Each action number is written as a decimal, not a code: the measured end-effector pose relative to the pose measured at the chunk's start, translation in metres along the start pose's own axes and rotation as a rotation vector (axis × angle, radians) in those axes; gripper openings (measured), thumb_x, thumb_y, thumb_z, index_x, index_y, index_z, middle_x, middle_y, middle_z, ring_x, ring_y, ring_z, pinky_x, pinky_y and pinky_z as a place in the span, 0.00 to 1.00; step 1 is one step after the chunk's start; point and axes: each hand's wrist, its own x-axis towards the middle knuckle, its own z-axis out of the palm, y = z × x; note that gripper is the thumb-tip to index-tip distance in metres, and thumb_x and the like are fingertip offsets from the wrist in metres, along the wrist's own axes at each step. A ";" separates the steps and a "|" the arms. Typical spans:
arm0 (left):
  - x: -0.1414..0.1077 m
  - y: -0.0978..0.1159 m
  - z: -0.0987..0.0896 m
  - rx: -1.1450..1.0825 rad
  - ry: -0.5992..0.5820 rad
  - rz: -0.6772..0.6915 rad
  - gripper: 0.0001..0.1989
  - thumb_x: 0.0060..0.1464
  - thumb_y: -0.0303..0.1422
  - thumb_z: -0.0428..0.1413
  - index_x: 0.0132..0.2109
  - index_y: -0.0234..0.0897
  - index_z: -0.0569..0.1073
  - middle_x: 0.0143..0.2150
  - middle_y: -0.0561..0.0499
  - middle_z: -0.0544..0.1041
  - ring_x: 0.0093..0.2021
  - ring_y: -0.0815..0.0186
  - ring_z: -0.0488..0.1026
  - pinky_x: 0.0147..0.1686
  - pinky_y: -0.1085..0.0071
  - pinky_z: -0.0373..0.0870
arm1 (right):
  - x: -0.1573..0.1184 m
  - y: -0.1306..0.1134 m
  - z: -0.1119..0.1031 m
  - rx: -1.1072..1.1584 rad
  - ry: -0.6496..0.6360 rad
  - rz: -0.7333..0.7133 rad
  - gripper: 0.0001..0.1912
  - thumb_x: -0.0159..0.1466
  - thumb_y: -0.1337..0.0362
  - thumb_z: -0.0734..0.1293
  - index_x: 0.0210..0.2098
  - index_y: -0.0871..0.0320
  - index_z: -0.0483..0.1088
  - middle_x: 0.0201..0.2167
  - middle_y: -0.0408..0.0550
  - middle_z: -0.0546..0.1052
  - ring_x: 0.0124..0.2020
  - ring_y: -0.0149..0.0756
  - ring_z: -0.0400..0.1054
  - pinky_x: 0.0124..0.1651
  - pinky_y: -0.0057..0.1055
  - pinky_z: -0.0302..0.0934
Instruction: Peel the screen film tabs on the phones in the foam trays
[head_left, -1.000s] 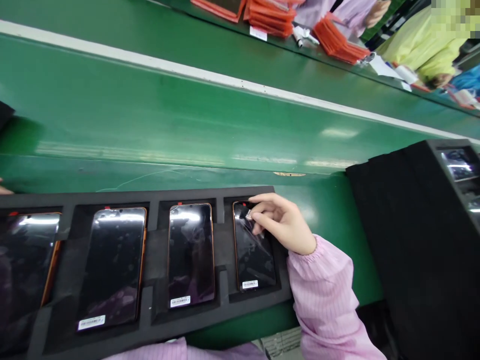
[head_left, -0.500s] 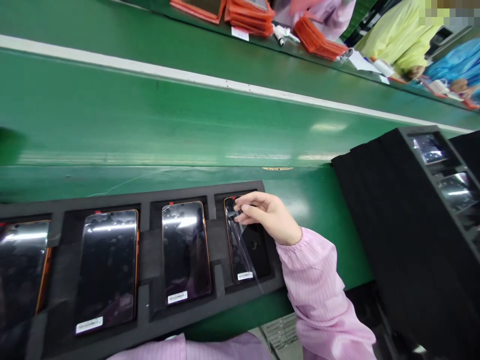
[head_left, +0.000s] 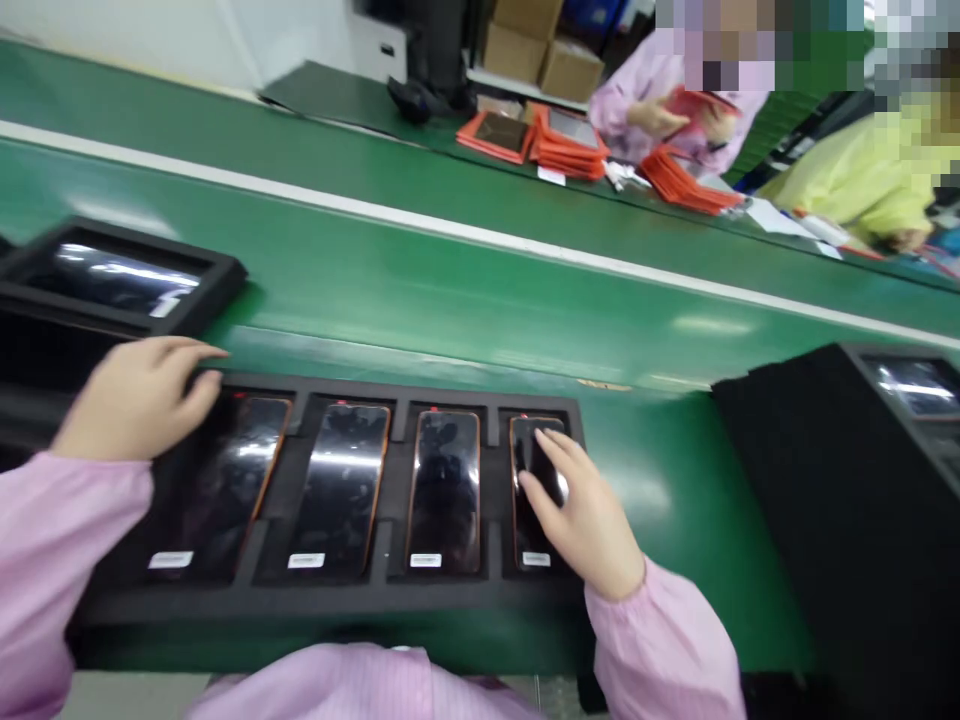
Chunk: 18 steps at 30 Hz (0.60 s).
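A black foam tray (head_left: 330, 598) lies in front of me, with a row of smartphones in its recesses. Each of them has a dark glossy screen and a white label at its lower end. Over the rightmost smartphone (head_left: 528, 530) rests my right hand (head_left: 589, 515). Its thumb and fingers are apart at the screen, and I cannot make out anything held in them. My left hand (head_left: 142, 400) is by the tray's left end, partly above the leftmost smartphone (head_left: 217, 490), with thumb and fingers parted and nothing held.
Another foam tray (head_left: 225, 280) with a screen in it is at the far left. Stacked black foam trays (head_left: 795, 480) stand on the right. Across the green bench (head_left: 450, 280) are orange pouches (head_left: 570, 150) and co-workers, one in a pink sleeve (head_left: 622, 100).
My right hand has lowered onto the rightmost smartphone; the clear film it lifted no longer shows. My left hand has come into view on the left. The camera view has shifted.
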 end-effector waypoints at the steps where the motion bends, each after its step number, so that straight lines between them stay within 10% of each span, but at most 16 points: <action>1: -0.010 0.012 -0.004 0.052 0.028 0.055 0.29 0.60 0.48 0.39 0.51 0.30 0.72 0.51 0.48 0.72 0.58 0.59 0.67 0.61 0.58 0.60 | -0.010 -0.003 0.008 -0.072 -0.040 0.015 0.28 0.67 0.56 0.61 0.63 0.63 0.60 0.61 0.64 0.65 0.62 0.53 0.62 0.61 0.52 0.61; 5: -0.062 0.063 -0.011 0.059 -0.093 0.051 0.34 0.58 0.53 0.48 0.62 0.31 0.64 0.64 0.36 0.64 0.64 0.50 0.63 0.62 0.56 0.61 | -0.035 0.001 0.036 -0.237 -0.001 -0.028 0.31 0.69 0.54 0.56 0.67 0.65 0.53 0.68 0.69 0.52 0.69 0.61 0.47 0.62 0.62 0.54; 12: -0.092 0.092 -0.007 0.123 -0.085 -0.123 0.33 0.56 0.41 0.53 0.64 0.27 0.63 0.65 0.29 0.63 0.64 0.44 0.62 0.62 0.53 0.61 | -0.021 -0.003 0.034 -0.254 0.038 -0.020 0.34 0.67 0.51 0.53 0.64 0.70 0.57 0.63 0.71 0.60 0.66 0.59 0.55 0.59 0.53 0.61; 18: -0.088 0.094 -0.046 0.028 -0.075 -0.363 0.23 0.55 0.40 0.51 0.55 0.34 0.73 0.49 0.41 0.79 0.51 0.51 0.75 0.47 0.61 0.73 | -0.013 -0.014 -0.007 -0.314 -0.056 0.441 0.36 0.57 0.44 0.58 0.60 0.55 0.66 0.32 0.54 0.79 0.23 0.52 0.73 0.26 0.45 0.66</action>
